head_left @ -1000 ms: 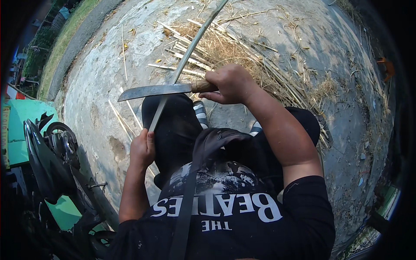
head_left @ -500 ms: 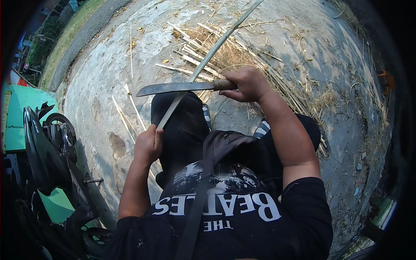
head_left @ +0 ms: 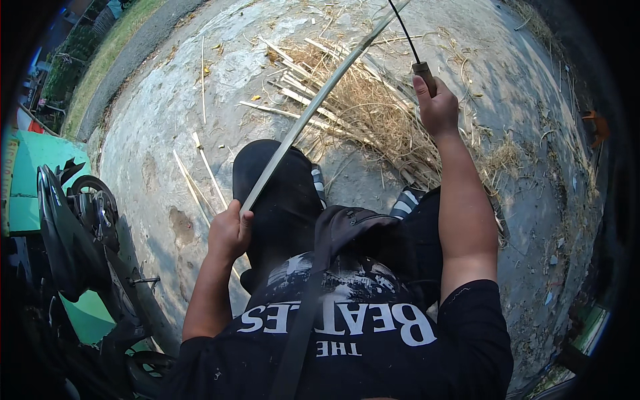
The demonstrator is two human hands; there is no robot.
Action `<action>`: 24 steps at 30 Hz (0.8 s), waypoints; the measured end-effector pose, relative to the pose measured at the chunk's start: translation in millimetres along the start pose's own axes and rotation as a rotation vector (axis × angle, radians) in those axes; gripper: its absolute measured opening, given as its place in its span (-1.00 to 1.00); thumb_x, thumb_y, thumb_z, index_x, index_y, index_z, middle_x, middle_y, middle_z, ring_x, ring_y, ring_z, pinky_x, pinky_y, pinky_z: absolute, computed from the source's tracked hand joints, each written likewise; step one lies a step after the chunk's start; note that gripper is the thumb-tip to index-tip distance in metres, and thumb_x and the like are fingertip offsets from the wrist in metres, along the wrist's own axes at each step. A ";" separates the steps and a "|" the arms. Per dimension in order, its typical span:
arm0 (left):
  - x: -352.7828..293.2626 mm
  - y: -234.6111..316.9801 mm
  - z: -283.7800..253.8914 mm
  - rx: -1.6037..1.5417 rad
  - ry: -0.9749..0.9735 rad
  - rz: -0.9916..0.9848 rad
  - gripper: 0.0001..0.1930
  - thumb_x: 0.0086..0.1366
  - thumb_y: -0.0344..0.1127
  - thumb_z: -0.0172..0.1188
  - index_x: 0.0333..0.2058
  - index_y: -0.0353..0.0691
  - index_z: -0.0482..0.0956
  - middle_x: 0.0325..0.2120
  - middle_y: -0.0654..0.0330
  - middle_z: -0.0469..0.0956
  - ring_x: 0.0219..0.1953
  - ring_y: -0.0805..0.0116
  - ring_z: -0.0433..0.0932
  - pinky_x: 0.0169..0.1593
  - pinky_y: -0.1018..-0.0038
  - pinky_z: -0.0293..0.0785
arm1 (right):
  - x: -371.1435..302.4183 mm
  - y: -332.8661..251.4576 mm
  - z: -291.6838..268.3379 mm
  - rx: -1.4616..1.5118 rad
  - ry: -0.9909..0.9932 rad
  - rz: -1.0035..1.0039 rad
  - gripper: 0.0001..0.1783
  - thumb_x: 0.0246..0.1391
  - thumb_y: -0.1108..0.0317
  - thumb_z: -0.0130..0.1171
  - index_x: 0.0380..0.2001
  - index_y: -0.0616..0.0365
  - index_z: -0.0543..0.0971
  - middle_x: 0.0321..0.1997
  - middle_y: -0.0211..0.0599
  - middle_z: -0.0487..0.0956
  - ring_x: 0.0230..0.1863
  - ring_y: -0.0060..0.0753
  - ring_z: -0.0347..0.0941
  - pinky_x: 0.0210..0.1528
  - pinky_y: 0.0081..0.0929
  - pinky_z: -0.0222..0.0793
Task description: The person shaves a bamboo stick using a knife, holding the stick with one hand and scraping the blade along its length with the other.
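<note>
My left hand [head_left: 229, 231] is closed around the near end of a long, pale bamboo strip [head_left: 313, 105]. The strip slants across my left knee, away and to the right, out past the top edge of the view. My right hand [head_left: 438, 109] grips the wooden handle of a machete [head_left: 406, 32], out ahead and right of the strip. The blade is seen edge-on as a thin dark line pointing away. Near its far end it appears close to the strip; whether they touch I cannot tell.
On the concrete ground [head_left: 153, 127] ahead lies a heap of split bamboo sticks and fibrous shavings [head_left: 373, 113]. Several loose sticks [head_left: 210, 167] lie to the left. A dark motorcycle [head_left: 73, 240] stands at the far left beside a green surface [head_left: 50, 167]. Grass borders the upper left.
My right hand has moved away and to the right with the machete. Its blade has swung from lying across the strip near my knee to pointing away. My left hand has barely shifted.
</note>
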State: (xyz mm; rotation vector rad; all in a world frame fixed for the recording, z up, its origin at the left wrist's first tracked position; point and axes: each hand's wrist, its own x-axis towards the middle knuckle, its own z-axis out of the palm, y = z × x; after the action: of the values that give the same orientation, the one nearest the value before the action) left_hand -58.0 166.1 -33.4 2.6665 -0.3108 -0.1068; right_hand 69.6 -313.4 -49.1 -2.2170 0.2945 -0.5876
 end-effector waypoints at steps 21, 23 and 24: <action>3.9 -2.7 -7.6 0.113 -0.038 0.026 -0.26 0.42 0.41 -0.10 -0.42 -0.32 0.35 -0.61 -0.26 0.45 -0.41 -0.39 0.52 -0.39 -0.08 0.36 | -41.8 -46.1 40.1 -0.201 -0.481 -0.755 -0.44 0.15 -0.22 0.28 -0.42 0.11 0.51 -0.48 -0.09 0.61 -0.37 0.09 0.62 -0.29 -0.04 0.49; 5.1 -2.7 -5.5 0.057 -0.024 0.037 -0.28 0.43 0.40 -0.10 -0.41 -0.31 0.35 -0.61 -0.26 0.45 -0.41 -0.39 0.52 -0.39 -0.08 0.35 | -22.9 -11.2 30.1 -0.213 -0.390 -0.603 -0.43 0.18 -0.23 0.26 -0.41 0.12 0.51 -0.47 -0.09 0.62 -0.36 0.11 0.61 -0.28 -0.04 0.49; 6.7 -3.5 -4.8 0.054 -0.015 0.040 -0.28 0.43 0.40 -0.10 -0.41 -0.31 0.35 -0.61 -0.26 0.45 -0.41 -0.39 0.52 -0.39 -0.08 0.35 | -16.0 -10.4 20.2 -0.270 -0.344 -0.200 -0.44 0.17 -0.25 0.23 -0.25 0.08 0.64 -0.33 -0.08 0.70 -0.24 0.12 0.65 -0.15 -0.07 0.55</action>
State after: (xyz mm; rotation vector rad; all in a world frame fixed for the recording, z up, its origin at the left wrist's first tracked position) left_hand -50.1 169.7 -30.8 2.7123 -0.3774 -0.1075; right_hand 66.0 -287.2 -57.7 -2.5791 -0.0294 -0.2715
